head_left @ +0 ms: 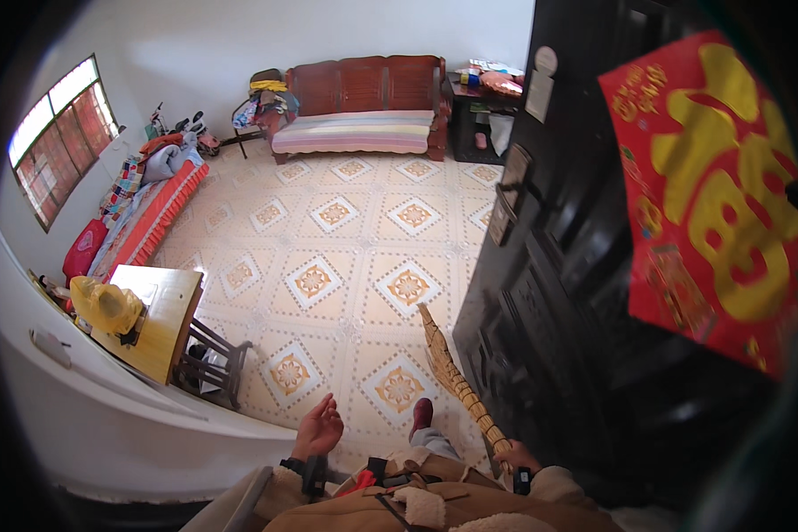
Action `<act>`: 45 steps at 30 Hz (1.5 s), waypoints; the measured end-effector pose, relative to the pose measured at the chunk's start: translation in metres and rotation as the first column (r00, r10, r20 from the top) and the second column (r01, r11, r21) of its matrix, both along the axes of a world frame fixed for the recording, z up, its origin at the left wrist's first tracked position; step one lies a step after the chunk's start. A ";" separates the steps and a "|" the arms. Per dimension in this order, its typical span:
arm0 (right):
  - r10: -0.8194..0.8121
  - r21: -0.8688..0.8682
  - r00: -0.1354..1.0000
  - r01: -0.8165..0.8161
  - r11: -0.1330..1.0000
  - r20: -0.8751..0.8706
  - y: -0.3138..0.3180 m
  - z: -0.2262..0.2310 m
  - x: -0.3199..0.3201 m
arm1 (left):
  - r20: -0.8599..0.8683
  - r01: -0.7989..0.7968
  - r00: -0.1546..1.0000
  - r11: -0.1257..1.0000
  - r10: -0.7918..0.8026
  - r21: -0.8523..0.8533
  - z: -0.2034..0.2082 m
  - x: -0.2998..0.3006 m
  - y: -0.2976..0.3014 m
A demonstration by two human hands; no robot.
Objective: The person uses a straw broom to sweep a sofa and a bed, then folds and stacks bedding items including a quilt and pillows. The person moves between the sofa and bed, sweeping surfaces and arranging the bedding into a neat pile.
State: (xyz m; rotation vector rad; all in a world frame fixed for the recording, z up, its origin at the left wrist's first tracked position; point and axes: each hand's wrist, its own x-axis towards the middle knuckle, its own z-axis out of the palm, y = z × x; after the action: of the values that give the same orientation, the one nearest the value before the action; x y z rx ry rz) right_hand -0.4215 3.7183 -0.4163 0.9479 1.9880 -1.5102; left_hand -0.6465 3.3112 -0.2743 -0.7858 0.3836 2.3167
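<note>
Near the lower edge of the frame, right of centre, the person's right hand (520, 456) has its grip closed around the end of a long, straw-coloured broom (461, 388) bound at intervals along its length. The broom slants from that hand toward the upper left, its narrow far tip near the middle of the frame; whether the tip touches the pale tiled floor (337, 253) with orange flower-like diamonds cannot be told. The left hand (319, 428), lower centre, holds nothing: its grip is loose, fingers partly extended and pointing up and rightward. Between the hands, a dark red shoe (423, 415) shows on the floor.

A glossy black panelled door (550, 346) fills the right side, just beside the broom, bearing a red sheet (634, 168) with large gold figures. At the lower left, a yellow-topped wooden bench (173, 306) carries a crumpled yellow plastic bag (106, 304). A reddish-brown wooden sofa (363, 87) with a striped pale cover (355, 133) stands at upper centre.
</note>
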 end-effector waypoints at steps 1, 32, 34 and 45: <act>0.004 -0.094 0.999 -0.008 0.996 -0.042 0.007 -0.002 -0.026 | -0.015 -0.040 0.999 0.999 0.040 -0.013 0.001 -0.015 -0.003; 0.062 -0.125 0.995 -0.072 0.990 -0.083 0.114 0.056 -0.555 | -0.032 -0.620 0.784 0.779 0.620 -0.094 -0.045 -0.337 -0.067; -0.015 -0.170 0.997 0.002 0.986 -0.074 0.123 0.057 -0.554 | -0.032 -0.562 0.827 0.820 0.562 -0.114 -0.038 -0.373 -0.057; -0.261 -0.126 0.960 0.248 0.961 -0.104 0.198 0.016 -0.548 | -0.017 -0.275 0.961 0.961 0.275 -0.013 -0.033 -0.565 0.069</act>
State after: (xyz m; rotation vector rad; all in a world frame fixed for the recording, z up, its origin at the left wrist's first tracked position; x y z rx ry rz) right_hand -0.9694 3.9166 -0.4005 1.1246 1.8946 -1.8378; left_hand -1.2114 3.3802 -0.3075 -0.8770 0.3149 2.5816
